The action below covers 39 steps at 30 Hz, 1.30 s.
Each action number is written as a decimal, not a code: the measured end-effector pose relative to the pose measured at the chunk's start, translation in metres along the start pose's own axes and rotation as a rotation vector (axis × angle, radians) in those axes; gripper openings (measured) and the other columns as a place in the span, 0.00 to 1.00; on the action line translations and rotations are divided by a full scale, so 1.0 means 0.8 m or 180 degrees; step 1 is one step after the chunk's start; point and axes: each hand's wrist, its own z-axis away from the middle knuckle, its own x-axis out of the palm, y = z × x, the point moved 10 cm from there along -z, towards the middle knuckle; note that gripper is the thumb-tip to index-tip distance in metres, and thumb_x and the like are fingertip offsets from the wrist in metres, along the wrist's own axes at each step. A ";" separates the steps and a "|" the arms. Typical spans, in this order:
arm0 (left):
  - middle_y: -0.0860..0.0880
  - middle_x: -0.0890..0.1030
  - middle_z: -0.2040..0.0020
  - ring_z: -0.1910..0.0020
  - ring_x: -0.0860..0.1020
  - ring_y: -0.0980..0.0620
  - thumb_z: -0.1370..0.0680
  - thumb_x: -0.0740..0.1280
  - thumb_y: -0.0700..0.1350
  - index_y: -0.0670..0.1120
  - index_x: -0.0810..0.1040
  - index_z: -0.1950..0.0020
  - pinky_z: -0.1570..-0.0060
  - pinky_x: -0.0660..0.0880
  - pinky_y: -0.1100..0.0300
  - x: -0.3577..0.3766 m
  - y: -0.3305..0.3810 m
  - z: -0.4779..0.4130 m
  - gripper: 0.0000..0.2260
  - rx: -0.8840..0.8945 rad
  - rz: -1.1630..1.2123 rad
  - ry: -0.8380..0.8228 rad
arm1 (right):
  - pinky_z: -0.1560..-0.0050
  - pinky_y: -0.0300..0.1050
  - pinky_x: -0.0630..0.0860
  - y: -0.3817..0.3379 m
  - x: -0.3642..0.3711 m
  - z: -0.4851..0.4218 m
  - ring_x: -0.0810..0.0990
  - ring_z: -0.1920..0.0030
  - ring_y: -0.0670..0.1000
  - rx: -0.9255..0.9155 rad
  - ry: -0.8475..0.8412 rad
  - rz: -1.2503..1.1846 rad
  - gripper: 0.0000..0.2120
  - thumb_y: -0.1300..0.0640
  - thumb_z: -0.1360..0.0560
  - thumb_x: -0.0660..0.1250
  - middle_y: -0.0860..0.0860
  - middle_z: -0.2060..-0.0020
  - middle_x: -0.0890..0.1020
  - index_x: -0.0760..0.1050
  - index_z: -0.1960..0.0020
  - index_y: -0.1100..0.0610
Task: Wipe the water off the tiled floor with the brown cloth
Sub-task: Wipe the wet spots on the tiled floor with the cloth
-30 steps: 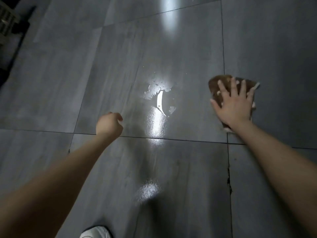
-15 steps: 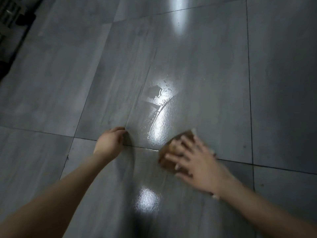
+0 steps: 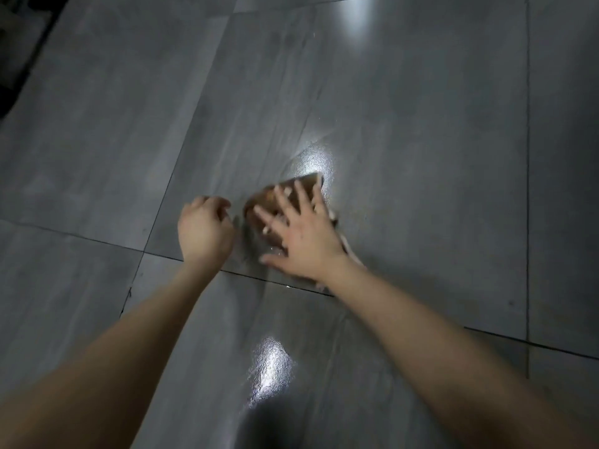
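Head view — your right hand (image 3: 303, 236) lies flat on the brown cloth (image 3: 285, 197), fingers (image 3: 301, 196) spread and pressing, not clamped. A second ago the cloth sat well right of the puddle; it has since swept in and now covers the wet patch (image 3: 316, 162) on the tiled floor (image 3: 421, 140) — the ragged puddle edge is gone, only sheen left. Your left hand (image 3: 204, 226) has shifted to just beside the cloth, fingers curled loosely, holding nothing. Judged: wipe mid-stroke, film remaining
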 end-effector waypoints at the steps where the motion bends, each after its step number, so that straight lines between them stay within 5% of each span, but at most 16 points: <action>1: 0.38 0.81 0.45 0.45 0.76 0.37 0.29 0.54 0.42 0.41 0.81 0.46 0.47 0.72 0.50 -0.007 -0.004 -0.003 0.19 -0.0055 0.0059 0.0058 | 0.29 0.72 0.41 -0.047 0.011 0.032 0.51 0.25 0.68 -0.0507 -0.0067 -0.0046 0.37 0.28 0.30 0.53 0.59 0.24 0.56 0.55 0.25 0.42; 4: 0.39 0.79 0.44 0.42 0.74 0.39 0.24 0.57 0.39 0.41 0.80 0.44 0.45 0.71 0.51 -0.016 -0.025 -0.012 0.15 -0.0151 0.0107 0.0049 | 0.29 0.70 0.51 -0.106 0.034 0.151 0.58 0.26 0.64 -0.1557 -0.0325 -0.0074 0.31 0.31 0.29 0.55 0.54 0.25 0.63 0.61 0.28 0.40; 6: 0.39 0.79 0.43 0.41 0.73 0.39 0.23 0.58 0.38 0.41 0.80 0.44 0.44 0.70 0.52 -0.019 -0.042 -0.018 0.14 -0.0142 0.0069 0.0002 | 0.28 0.66 0.54 -0.054 0.028 0.178 0.59 0.25 0.59 -0.1636 -0.0173 -0.0092 0.28 0.32 0.26 0.55 0.51 0.25 0.63 0.62 0.29 0.39; 8: 0.39 0.79 0.43 0.41 0.73 0.39 0.23 0.58 0.38 0.41 0.80 0.44 0.44 0.70 0.52 -0.019 -0.058 -0.020 0.13 -0.0118 0.0062 -0.0058 | 0.29 0.66 0.56 0.050 0.003 0.147 0.61 0.26 0.61 -0.1037 0.0265 0.0076 0.28 0.32 0.25 0.52 0.52 0.26 0.65 0.61 0.28 0.41; 11: 0.38 0.79 0.42 0.41 0.74 0.38 0.23 0.59 0.38 0.42 0.80 0.43 0.44 0.71 0.51 -0.007 -0.079 -0.017 0.13 -0.0175 0.0084 -0.0230 | 0.29 0.69 0.53 0.213 -0.041 0.058 0.62 0.28 0.66 0.0702 0.0521 0.0229 0.33 0.31 0.26 0.47 0.57 0.26 0.64 0.58 0.26 0.45; 15: 0.39 0.79 0.42 0.43 0.76 0.38 0.24 0.58 0.38 0.43 0.75 0.38 0.44 0.72 0.50 0.001 -0.104 -0.004 0.16 -0.0534 0.0330 -0.0084 | 0.30 0.72 0.44 0.237 -0.054 -0.048 0.51 0.26 0.70 0.1906 0.0380 -0.0029 0.38 0.30 0.28 0.50 0.61 0.24 0.53 0.53 0.24 0.48; 19: 0.39 0.79 0.45 0.43 0.75 0.38 0.25 0.58 0.37 0.43 0.73 0.36 0.42 0.70 0.49 -0.005 -0.102 -0.001 0.17 -0.0702 0.0488 0.0097 | 0.32 0.73 0.38 0.074 -0.029 -0.104 0.50 0.26 0.69 0.0720 0.0080 0.0323 0.36 0.30 0.27 0.49 0.58 0.23 0.53 0.50 0.24 0.44; 25: 0.39 0.77 0.40 0.40 0.74 0.40 0.26 0.55 0.35 0.42 0.75 0.38 0.39 0.69 0.51 -0.026 -0.095 0.011 0.18 -0.0689 0.0525 -0.0093 | 0.30 0.71 0.53 -0.155 0.042 0.064 0.59 0.27 0.67 -0.1456 -0.0205 -0.0073 0.31 0.31 0.29 0.54 0.56 0.27 0.66 0.64 0.28 0.42; 30: 0.39 0.75 0.38 0.39 0.73 0.38 0.25 0.54 0.36 0.44 0.76 0.39 0.40 0.69 0.52 -0.043 -0.101 0.044 0.18 -0.0640 0.0280 -0.0266 | 0.28 0.67 0.54 -0.153 0.057 0.288 0.57 0.25 0.62 -0.2043 -0.0433 -0.0004 0.28 0.33 0.27 0.58 0.52 0.25 0.63 0.63 0.29 0.40; 33: 0.38 0.75 0.38 0.39 0.72 0.38 0.25 0.54 0.35 0.42 0.77 0.39 0.38 0.69 0.51 -0.049 -0.106 0.065 0.18 -0.0588 0.0223 -0.0359 | 0.29 0.66 0.57 -0.034 0.029 0.322 0.63 0.27 0.63 -0.1418 -0.0123 -0.0033 0.26 0.34 0.25 0.56 0.53 0.28 0.66 0.64 0.29 0.40; 37: 0.38 0.75 0.39 0.39 0.72 0.38 0.26 0.54 0.34 0.43 0.77 0.40 0.39 0.69 0.50 -0.050 -0.103 0.088 0.20 -0.0613 0.0224 -0.0406 | 0.30 0.69 0.56 0.156 -0.016 0.274 0.61 0.28 0.67 0.0988 0.0282 0.0127 0.30 0.34 0.24 0.50 0.59 0.26 0.63 0.62 0.27 0.47; 39: 0.38 0.75 0.39 0.38 0.72 0.38 0.27 0.54 0.34 0.43 0.77 0.40 0.39 0.69 0.51 -0.052 -0.096 0.099 0.20 -0.0652 0.0250 -0.0397 | 0.30 0.71 0.53 0.156 -0.019 0.256 0.59 0.28 0.69 0.1796 0.0449 0.0095 0.31 0.35 0.25 0.52 0.59 0.25 0.61 0.61 0.26 0.48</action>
